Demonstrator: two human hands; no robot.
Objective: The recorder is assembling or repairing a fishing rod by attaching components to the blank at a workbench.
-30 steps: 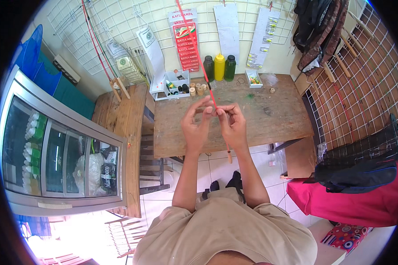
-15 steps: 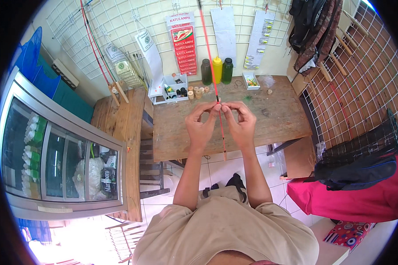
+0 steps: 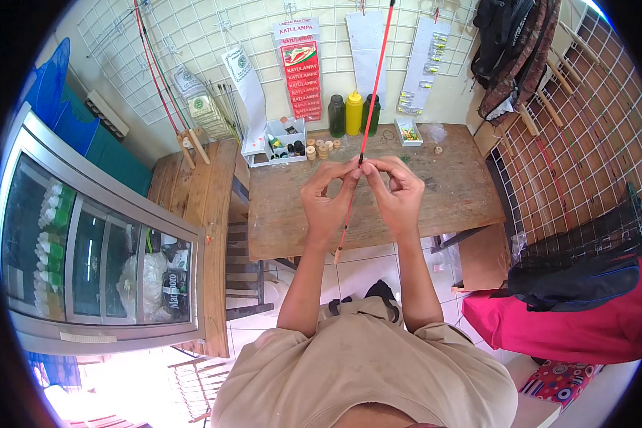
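A long thin red rod (image 3: 375,78) with a black band runs from the top of the view down between my hands, ending in a pale tip near the table's front edge. My left hand (image 3: 326,201) and my right hand (image 3: 399,192) both pinch the rod at the black band, fingertips meeting above the wooden table (image 3: 449,192). Both forearms come up from the lower edge.
At the table's back stand three bottles (image 3: 352,114), dark, yellow and dark, a white tray of small items (image 3: 277,146) and a small box (image 3: 408,133). A wire grid wall holds packets. A glass-door fridge (image 3: 85,250) stands left; a pink cloth and dark bags (image 3: 585,285) lie right.
The rod has swung from leaning left to nearly upright, its top now pointing up and right. My hands have stayed together on it above the table.
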